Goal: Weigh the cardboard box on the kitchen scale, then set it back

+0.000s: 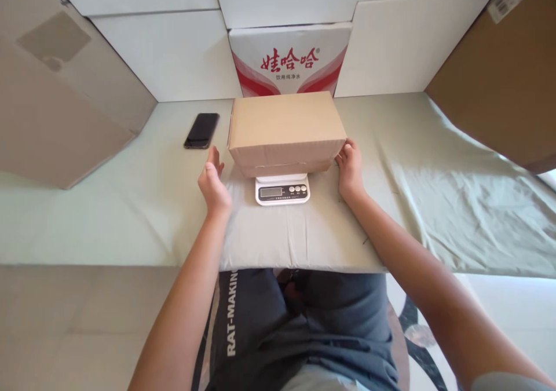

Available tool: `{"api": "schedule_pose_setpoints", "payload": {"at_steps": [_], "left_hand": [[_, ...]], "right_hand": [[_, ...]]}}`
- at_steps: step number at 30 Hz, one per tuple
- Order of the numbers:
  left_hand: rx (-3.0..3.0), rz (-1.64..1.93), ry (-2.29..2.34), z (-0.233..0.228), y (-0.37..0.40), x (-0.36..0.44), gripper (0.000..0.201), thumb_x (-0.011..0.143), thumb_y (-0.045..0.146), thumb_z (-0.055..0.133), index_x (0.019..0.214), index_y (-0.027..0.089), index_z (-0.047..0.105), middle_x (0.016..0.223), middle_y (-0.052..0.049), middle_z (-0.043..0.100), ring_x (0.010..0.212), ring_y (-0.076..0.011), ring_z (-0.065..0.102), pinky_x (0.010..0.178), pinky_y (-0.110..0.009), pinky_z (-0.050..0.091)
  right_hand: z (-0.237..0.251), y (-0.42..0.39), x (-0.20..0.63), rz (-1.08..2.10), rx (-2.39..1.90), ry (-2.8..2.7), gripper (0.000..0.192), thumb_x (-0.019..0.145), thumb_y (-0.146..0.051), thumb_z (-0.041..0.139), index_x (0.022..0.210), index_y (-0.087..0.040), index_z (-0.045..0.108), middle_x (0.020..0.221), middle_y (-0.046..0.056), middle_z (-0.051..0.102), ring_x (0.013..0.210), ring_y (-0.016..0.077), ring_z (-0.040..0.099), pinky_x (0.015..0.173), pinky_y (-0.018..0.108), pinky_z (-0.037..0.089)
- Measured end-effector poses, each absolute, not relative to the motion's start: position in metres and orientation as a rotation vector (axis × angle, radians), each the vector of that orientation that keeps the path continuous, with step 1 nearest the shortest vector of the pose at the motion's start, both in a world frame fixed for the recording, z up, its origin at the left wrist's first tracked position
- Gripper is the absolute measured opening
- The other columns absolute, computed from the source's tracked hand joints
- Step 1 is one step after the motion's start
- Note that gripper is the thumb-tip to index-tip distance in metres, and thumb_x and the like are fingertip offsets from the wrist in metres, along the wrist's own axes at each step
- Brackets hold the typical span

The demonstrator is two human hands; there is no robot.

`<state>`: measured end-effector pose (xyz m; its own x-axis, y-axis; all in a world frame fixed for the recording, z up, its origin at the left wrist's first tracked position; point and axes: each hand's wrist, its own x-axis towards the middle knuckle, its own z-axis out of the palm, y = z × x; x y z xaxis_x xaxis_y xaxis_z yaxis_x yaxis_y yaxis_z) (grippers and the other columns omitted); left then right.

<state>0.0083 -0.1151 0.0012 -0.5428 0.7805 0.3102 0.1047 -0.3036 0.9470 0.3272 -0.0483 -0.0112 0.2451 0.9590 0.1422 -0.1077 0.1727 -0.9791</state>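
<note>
A brown cardboard box (286, 121) rests on a white digital kitchen scale (283, 198), wider than the scale and covering most of it. Only the scale's front shows, with its small grey display and several round buttons; no digits can be made out. Left of the box, my left hand (215, 185) is raised with fingers apart, not touching it. At the box's lower right corner, the fingers of my right hand (351, 168) lie against its side, partly hidden behind the edge, and the hand looks open.
A black smartphone (202, 130) lies left of the box on the pale green cloth (152, 205). Behind stands a white carton with red lettering (290, 61) among white panels. Large cardboard boxes flank the left (65, 101) and right (504, 84) sides.
</note>
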Motion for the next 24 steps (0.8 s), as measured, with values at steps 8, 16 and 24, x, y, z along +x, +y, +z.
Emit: {"api": "schedule_pose_setpoints", "payload": {"at_steps": [8, 16, 24], "left_hand": [[1.142, 1.899, 1.467, -0.001, -0.115, 0.007, 0.088, 0.095, 0.082, 0.043, 0.152, 0.018, 0.065, 0.166, -0.018, 0.056, 0.159, -0.0327, 0.048, 0.125, -0.043, 0.047], [1.147, 1.882, 1.507, -0.003, -0.113, 0.006, 0.088, 0.097, 0.082, 0.038, 0.153, 0.019, 0.065, 0.166, -0.018, 0.056, 0.159, -0.032, 0.048, 0.124, -0.042, 0.047], [1.137, 1.886, 1.5, -0.001, -0.112, 0.007, 0.085, 0.098, 0.079, 0.04, 0.151, 0.019, 0.066, 0.165, -0.018, 0.056, 0.157, -0.0308, 0.051, 0.123, -0.042, 0.048]], "right_hand": [[-0.011, -0.048, 0.325, 0.998, -1.078, -1.011, 0.044, 0.091, -0.06, 0.056, 0.124, -0.031, 0.062, 0.144, 0.005, 0.071, 0.144, 0.0271, 0.061, 0.13, 0.058, 0.042], [-0.006, -0.059, 0.324, 0.938, -1.098, -1.03, 0.044, 0.092, -0.058, 0.058, 0.128, -0.032, 0.061, 0.149, 0.004, 0.066, 0.144, 0.0279, 0.06, 0.129, 0.06, 0.043], [0.026, -0.105, 0.317, 0.505, -0.959, -1.284, 0.047, 0.096, -0.06, 0.056, 0.139, -0.039, 0.058, 0.155, 0.005, 0.056, 0.157, 0.033, 0.047, 0.133, 0.064, 0.037]]}}
